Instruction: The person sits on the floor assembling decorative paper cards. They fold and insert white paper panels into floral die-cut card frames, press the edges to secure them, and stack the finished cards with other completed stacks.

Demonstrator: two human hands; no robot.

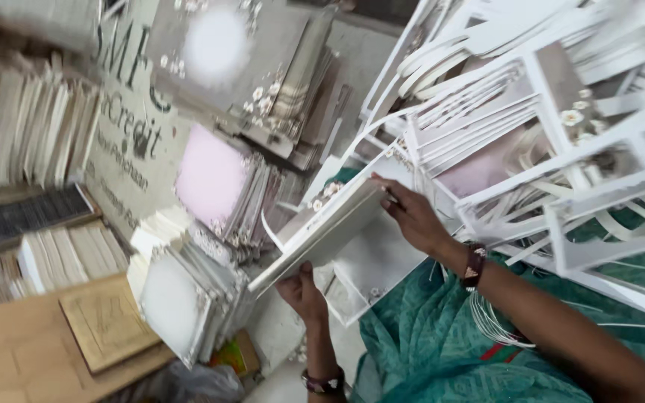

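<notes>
Left hand (304, 292): I've got it under the near bottom edge of the cards (322, 231), fingers curled up and closed on that edge, thumb side towards me.
Right hand (412, 216): clamped on the far top corner of the same cards, fingers wrapped over the edge, not open at all.
Cards: a thin white stack with small flowers printed at one corner, tilted, spanning from one grip to the other, held up over my lap.
Under the grip: another white sheet (371, 272) lies just below the cards, partly on the green cloth (427, 336) across my knees.
Beyond my right hand: a heap of white cut-out frames (561, 134), piled loose, touching one another, some showing the flower print.
Left of my left hand: a stack (181, 298) of finished cards standing on edge, near but apart from my fingers.
Further left: a pink-faced pile (214, 179), leaning; behind it more rows, blurred.
Wrists: a dark band on each.
</notes>
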